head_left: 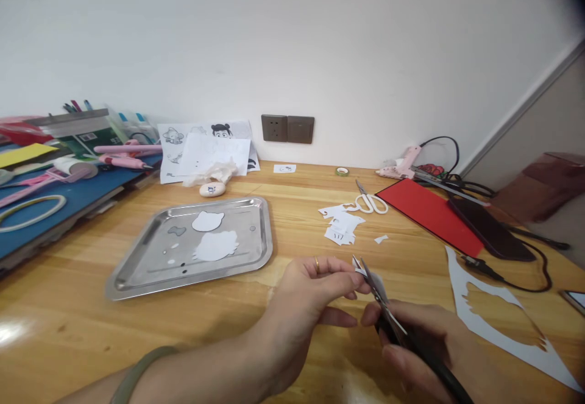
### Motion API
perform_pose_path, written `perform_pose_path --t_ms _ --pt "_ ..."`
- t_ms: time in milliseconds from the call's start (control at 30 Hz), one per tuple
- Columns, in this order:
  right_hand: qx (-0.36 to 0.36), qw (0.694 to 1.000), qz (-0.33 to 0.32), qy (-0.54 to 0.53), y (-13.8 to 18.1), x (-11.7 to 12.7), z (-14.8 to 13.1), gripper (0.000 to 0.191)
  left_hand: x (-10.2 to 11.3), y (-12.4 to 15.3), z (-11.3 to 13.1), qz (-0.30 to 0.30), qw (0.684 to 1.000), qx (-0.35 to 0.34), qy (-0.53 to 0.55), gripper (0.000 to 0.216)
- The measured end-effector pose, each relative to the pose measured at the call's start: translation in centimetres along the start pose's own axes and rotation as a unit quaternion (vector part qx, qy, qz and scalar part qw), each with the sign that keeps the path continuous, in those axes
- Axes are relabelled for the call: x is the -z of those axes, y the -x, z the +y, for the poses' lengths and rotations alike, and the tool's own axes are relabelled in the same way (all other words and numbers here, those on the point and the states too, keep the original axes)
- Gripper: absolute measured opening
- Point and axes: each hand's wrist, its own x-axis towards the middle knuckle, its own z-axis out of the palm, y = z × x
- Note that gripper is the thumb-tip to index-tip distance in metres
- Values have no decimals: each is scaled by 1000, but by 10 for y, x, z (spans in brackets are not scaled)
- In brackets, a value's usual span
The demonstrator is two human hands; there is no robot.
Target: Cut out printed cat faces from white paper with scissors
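Between thumb and forefinger my left hand [311,294] pinches a small white paper piece [361,270], mostly hidden by the fingers. My right hand [429,343] is wrapped round the black handles of a pair of scissors [386,309]. Their blades are slightly apart, with the tips at the paper. Left of my hands lies a metal tray [267,233] holding a cat-head paper cutout [208,221], a second white cutout [216,247], a grey bow shape and several tiny pieces. Just beyond my hands is a heap of paper scraps [343,224].
White-handled scissors [372,203] lie beside the scraps. At right are a red sheet [429,215], a pink glue gun [402,163], cables and a cut-out paper remnant [484,325]. Printed drawings [171,154] lean on the back wall. Pens and tools crowd a blue folder [68,200].
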Motion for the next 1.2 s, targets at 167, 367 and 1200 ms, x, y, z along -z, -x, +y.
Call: perform_pose_path --t_ms 167,367,1200 --pt "-3 1000 0 15 0 0 0 8 1 0 -1 -3 1000 5 6 13" --pt "-3 1000 1 9 -2 -1 2 8 1 0 -1 -10 1000 0 7 14" --pt "-8 1000 -4 20 -2 1 3 9 2 0 -1 -7 1000 1 9 16"
